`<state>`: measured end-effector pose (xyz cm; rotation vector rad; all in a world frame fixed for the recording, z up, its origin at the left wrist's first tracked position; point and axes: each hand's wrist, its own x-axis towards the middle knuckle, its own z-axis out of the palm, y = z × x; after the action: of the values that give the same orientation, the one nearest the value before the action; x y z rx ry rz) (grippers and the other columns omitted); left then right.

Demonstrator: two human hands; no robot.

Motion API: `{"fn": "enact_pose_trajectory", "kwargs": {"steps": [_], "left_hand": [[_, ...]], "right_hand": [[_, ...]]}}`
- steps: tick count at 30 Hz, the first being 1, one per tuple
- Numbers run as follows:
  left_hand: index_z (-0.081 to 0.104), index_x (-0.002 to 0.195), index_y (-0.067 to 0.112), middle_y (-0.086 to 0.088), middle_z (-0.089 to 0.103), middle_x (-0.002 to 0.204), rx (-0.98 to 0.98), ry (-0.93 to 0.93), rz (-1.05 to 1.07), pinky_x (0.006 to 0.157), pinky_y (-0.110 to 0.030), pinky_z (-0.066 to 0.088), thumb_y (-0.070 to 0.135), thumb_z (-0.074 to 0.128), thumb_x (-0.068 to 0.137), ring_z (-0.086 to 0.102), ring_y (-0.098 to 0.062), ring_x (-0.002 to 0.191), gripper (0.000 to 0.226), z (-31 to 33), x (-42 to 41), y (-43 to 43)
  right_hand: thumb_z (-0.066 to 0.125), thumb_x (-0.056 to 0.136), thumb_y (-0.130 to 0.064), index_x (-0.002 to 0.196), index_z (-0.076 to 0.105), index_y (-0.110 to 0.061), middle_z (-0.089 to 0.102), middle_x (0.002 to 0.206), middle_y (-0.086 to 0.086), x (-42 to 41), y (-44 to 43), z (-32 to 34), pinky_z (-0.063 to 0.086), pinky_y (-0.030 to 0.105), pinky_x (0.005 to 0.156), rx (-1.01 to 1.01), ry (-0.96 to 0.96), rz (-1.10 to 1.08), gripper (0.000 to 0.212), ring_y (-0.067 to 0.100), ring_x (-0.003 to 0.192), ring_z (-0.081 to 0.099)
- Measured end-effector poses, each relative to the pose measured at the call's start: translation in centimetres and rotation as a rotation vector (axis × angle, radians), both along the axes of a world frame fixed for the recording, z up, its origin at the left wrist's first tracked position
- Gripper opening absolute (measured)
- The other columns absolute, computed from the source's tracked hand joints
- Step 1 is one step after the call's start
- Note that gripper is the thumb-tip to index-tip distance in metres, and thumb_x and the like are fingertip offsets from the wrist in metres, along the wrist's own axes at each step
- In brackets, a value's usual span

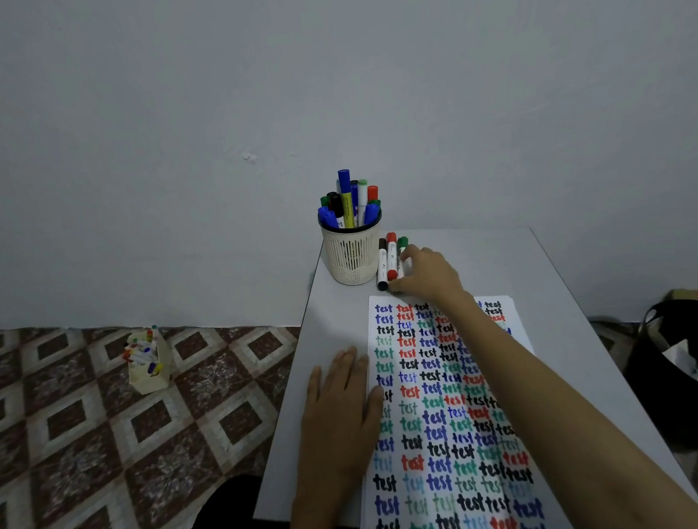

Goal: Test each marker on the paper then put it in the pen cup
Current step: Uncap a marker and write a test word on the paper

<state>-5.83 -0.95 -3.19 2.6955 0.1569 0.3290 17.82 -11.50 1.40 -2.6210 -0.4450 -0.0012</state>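
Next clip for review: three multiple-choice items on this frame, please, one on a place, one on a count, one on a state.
1. Where does the pen cup stand?
A) on the table's far left corner, beyond the paper
B) on the paper
C) on the floor
2. How many markers lie on the table beside the pen cup?
A) one
B) three
C) five
3. How is the left hand?
A) gripping a marker
B) raised in the air
C) flat across the paper's left edge
Key: 1 A, it stands past the paper's top edge; 2 B, black, red and green caps show; 3 C, its fingers lie straight, holding nothing.
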Motion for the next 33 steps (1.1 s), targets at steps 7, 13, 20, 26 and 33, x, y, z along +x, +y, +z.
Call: {"fn": "enact_pose_trajectory", "kwargs": {"steps": [7,13,20,26,33], "left_hand": [[0.019,0.149,0.026,0.007,0.017,0.156,0.016,-0.006,0.004,0.116,-0.028,-0.008,0.059,0.000,0.084,0.008,-0.004,0.143,0.075,0.2,0.0,0.0],[0.028,0.145,0.034,0.006,0.019,0.156,0.017,-0.024,0.002,0.115,-0.026,-0.009,0.058,0.001,0.084,0.010,-0.005,0.143,0.071,0.3,-0.1,-0.1],[0.032,0.144,0.034,0.005,0.020,0.156,-0.014,-0.036,0.015,0.117,-0.029,-0.004,0.062,0.004,0.083,0.009,-0.008,0.144,0.073,-0.1,0.0,0.1],[0.028,0.144,0.041,0.003,0.012,0.158,0.007,0.007,0.060,0.114,-0.027,-0.003,0.065,0.002,0.082,0.001,-0.012,0.145,0.071,-0.2,0.2,0.0],[0.030,0.144,0.039,-0.004,0.013,0.158,0.045,0.028,0.134,0.117,-0.036,0.000,0.052,0.017,0.095,0.001,-0.017,0.146,0.053,0.0,0.9,-1.2]], "right_hand": [[0.064,0.084,-0.032,0.119,0.053,-0.013,0.059,0.099,0.009,-1.3,-1.1,-0.5,0.047,0.032,0.067,0.173,-0.059,-0.076,0.041,0.024,0.084,0.057],[0.055,0.093,-0.023,0.103,0.070,-0.014,0.069,0.094,0.009,-2.5,-2.9,-0.1,0.043,0.020,0.053,0.676,-0.096,-0.174,0.021,0.012,0.065,0.055],[0.069,0.086,-0.011,0.096,0.071,-0.011,0.059,0.072,0.007,-6.0,-6.1,2.8,0.055,0.029,0.060,1.248,0.012,-0.158,0.010,0.015,0.058,0.054],[0.067,0.086,-0.003,0.105,0.069,-0.005,0.061,0.076,0.005,-10.1,-8.3,3.9,0.052,0.023,0.059,1.382,0.092,0.010,0.020,0.013,0.058,0.053],[0.055,0.090,-0.028,0.101,0.050,-0.010,0.068,0.105,0.022,-13.7,-8.8,3.0,0.059,0.027,0.056,1.517,0.256,0.119,0.021,0.024,0.074,0.071]]}}
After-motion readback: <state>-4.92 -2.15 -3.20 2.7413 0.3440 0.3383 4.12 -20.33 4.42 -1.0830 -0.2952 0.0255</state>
